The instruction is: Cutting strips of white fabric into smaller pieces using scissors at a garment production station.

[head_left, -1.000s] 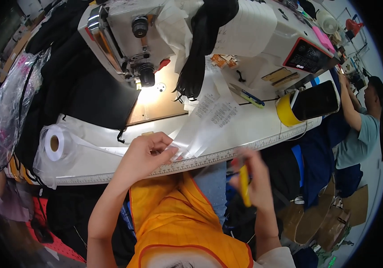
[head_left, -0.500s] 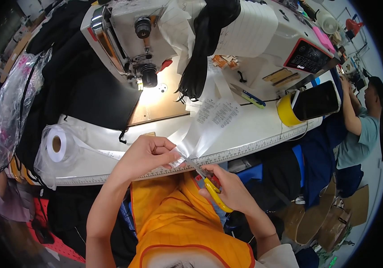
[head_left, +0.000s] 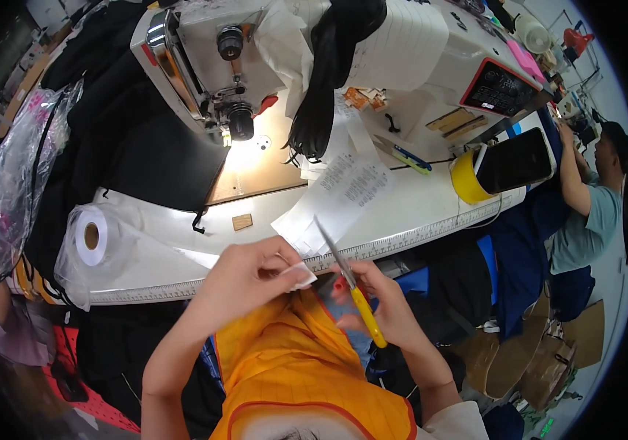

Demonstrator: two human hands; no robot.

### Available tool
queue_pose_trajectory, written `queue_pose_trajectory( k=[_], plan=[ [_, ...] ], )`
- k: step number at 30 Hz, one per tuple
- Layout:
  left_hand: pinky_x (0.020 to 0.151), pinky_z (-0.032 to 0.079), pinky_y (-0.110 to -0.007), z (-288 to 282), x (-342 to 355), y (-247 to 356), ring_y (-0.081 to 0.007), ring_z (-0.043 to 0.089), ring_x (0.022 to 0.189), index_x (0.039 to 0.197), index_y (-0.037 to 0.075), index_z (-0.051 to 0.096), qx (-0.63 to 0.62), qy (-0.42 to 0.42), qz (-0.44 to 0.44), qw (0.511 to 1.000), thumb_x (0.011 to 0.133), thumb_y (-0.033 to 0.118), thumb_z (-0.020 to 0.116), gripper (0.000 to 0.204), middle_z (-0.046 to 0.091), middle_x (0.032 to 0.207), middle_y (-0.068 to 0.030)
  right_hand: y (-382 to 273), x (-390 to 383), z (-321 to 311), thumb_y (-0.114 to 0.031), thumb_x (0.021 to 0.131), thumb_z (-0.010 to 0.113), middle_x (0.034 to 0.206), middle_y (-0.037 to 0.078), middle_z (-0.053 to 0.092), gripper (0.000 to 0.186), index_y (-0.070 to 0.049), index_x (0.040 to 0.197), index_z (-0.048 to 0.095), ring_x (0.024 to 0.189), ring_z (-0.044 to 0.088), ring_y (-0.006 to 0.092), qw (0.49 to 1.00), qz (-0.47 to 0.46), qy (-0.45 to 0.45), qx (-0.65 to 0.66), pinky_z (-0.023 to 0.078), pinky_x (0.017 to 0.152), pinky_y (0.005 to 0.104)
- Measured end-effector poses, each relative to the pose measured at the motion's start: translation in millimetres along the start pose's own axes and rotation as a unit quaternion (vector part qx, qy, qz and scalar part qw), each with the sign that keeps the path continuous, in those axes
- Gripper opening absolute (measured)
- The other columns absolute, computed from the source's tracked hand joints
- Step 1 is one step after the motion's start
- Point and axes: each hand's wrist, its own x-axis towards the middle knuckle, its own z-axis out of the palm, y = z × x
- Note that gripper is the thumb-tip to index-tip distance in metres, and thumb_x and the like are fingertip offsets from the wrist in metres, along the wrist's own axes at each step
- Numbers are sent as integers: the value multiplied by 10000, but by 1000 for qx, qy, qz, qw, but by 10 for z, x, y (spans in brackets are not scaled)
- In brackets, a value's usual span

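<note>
My left hand (head_left: 252,277) pinches a small white label piece (head_left: 301,277) between thumb and fingers, just over the table's front edge. In my right hand (head_left: 387,301) are scissors with yellow and red handles (head_left: 364,314). Their blades point up and away, over white printed label strips (head_left: 351,183) lying on the table. The cut-looking near ends of these strips are apart from my left hand. A roll of white label tape (head_left: 92,235) lies at the left in clear plastic, its loose tail running toward my left wrist.
A sewing machine (head_left: 204,66) stands at the back, black cords hanging over it. Black fabric (head_left: 145,147) covers the left. A small wooden piece (head_left: 242,221), a cutter (head_left: 409,160), a yellow tape roll (head_left: 468,180) and a phone (head_left: 515,165) are on the table. A co-worker (head_left: 592,191) is at right.
The label piece in my left hand has come apart from the strips, which now lie flatter on the table. My right hand has turned the scissors more upright, away from the left fingers.
</note>
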Motion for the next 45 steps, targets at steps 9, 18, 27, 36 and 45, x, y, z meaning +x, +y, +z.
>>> queue_pose_trajectory(
  k=[9,18,27,36,45],
  plan=[
    [723,484,-268,-31,-458,22,-206,611,844,996,6,579,256,241,204,914,794,42,635,213,607,968,-112,14,190,275,20,714,703,822,-11,532,428,-42,1086,500,726,488,56,983,-57,167,49,392,640,177],
    [1017,130,-548,-1212,-1029,-835,-338,385,1132,1058,-9,509,569,486,16,663,869,344,530,401,559,1017,-150,793,-560,-39,88,660,694,732,33,548,473,-42,1059,476,644,548,108,981,115,48,147,439,588,213],
    [1060,27,-537,-1705,-857,-869,-288,302,1278,1168,-8,472,584,488,-23,648,910,379,439,467,539,1163,-163,2046,-1963,-771,-68,780,630,936,36,493,516,-112,1246,414,706,512,102,791,109,570,191,457,633,197],
    [919,395,-378,-319,-630,-224,-294,507,1056,1144,30,504,294,306,245,872,715,41,659,456,536,1111,-135,728,-1143,-218,-136,716,651,862,75,572,544,-50,1196,410,761,586,162,952,71,249,163,471,669,254],
    [661,503,-264,593,-246,-304,-164,628,826,1218,29,460,-161,-162,130,965,790,207,690,518,590,1079,-141,-382,-376,-238,37,648,686,848,51,545,484,-26,1090,500,758,523,108,992,-5,121,28,415,693,218]
  ],
)
